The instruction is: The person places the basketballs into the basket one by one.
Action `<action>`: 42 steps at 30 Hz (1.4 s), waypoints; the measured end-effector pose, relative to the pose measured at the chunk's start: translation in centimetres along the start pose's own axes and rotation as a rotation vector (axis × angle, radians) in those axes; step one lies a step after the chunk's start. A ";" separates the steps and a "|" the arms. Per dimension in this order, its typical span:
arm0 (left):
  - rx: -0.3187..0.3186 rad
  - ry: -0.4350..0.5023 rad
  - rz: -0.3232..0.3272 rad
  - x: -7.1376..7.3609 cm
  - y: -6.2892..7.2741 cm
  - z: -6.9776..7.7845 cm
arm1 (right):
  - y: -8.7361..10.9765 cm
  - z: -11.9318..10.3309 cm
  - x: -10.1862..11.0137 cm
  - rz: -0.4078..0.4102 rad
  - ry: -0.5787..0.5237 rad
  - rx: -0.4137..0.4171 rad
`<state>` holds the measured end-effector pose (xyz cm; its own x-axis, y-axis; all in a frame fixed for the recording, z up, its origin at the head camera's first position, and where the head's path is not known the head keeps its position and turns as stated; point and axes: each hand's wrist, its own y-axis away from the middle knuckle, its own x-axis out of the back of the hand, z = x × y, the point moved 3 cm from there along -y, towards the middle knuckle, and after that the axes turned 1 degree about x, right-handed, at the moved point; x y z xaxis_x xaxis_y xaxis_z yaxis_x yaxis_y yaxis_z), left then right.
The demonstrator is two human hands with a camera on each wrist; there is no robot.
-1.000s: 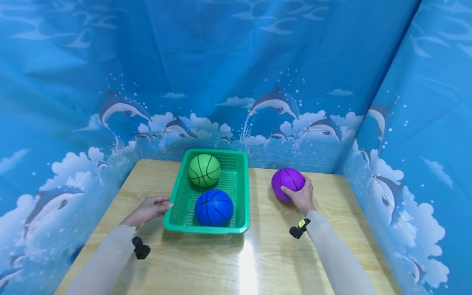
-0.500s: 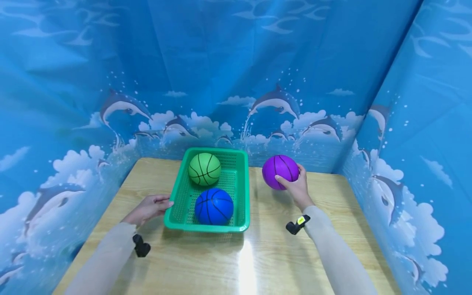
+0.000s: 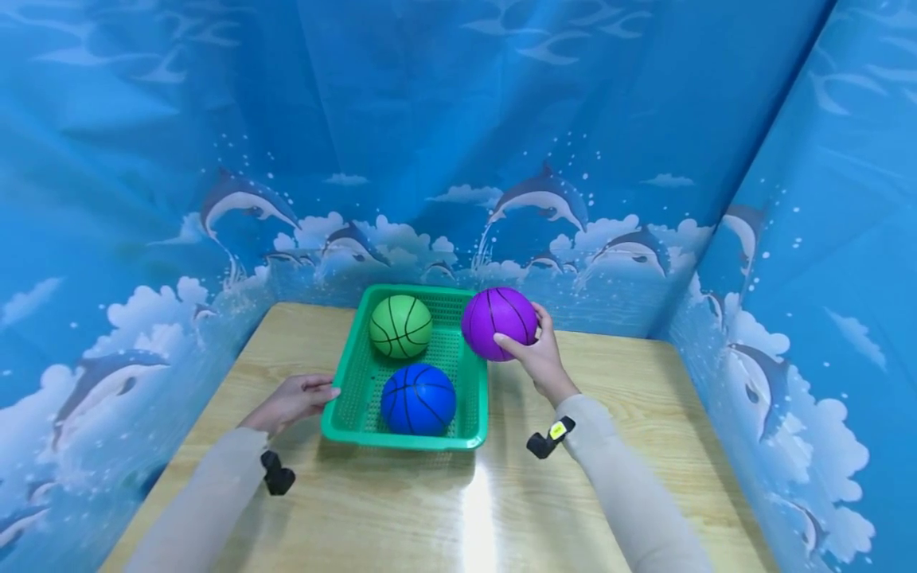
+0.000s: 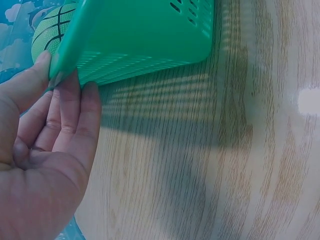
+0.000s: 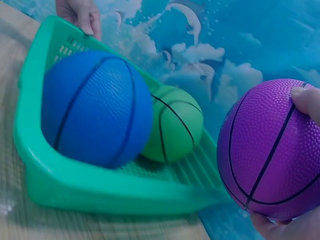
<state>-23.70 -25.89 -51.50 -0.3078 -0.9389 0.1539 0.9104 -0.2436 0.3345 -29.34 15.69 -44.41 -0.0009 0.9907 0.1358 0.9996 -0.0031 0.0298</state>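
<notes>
A purple ball (image 3: 494,322) with black basketball lines is held in my right hand (image 3: 540,358), thumb on its near side and fingers round its right. In the head view it overlaps the right rim of a green plastic basket (image 3: 478,414); the right wrist view shows it raised beside that rim. Inside the basket lie a light green ball (image 3: 401,326) at the back left and a blue ball (image 3: 419,400) at the front. My left hand (image 3: 292,402) pinches the basket's left rim, thumb above and fingers underneath, as the left wrist view (image 4: 55,125) shows.
The basket stands on a light wooden table (image 3: 387,509) with a bright glare streak near the front. Blue curtains (image 3: 458,119) printed with dolphins rise behind and along the sides. A black wrist camera (image 3: 550,438) sits at my right cuff.
My right hand has lifted the purple ball off the table and carried it left to the basket's right rim. The left hand keeps its hold, and the basket has stayed in place.
</notes>
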 end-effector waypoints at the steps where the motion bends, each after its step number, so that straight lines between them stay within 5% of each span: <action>1: 0.001 0.000 0.000 0.0 0.0 0.0 | 0.1 0.0 -0.5 -0.002 -0.003 0.008; 18: 0.019 -0.019 0.002 -0.2 0.1 0.6 | -0.6 0.4 -5.6 -0.010 -0.012 0.053; 25: 0.014 -0.015 0.001 -0.1 0.0 0.3 | -1.0 0.9 -7.3 0.003 0.072 0.093; 34: 0.021 -0.012 0.013 -0.2 -0.1 0.3 | -1.4 1.9 -9.1 -0.036 0.341 0.223; 42: 0.002 -0.034 0.005 -0.2 -0.1 0.2 | -1.4 1.7 -9.2 -0.056 0.361 0.155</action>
<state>-23.77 -25.61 -51.33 -0.3125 -0.9313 0.1872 0.9113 -0.2383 0.3357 -30.65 6.86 -47.37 -0.0387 0.8773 0.4785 0.9902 0.0979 -0.0994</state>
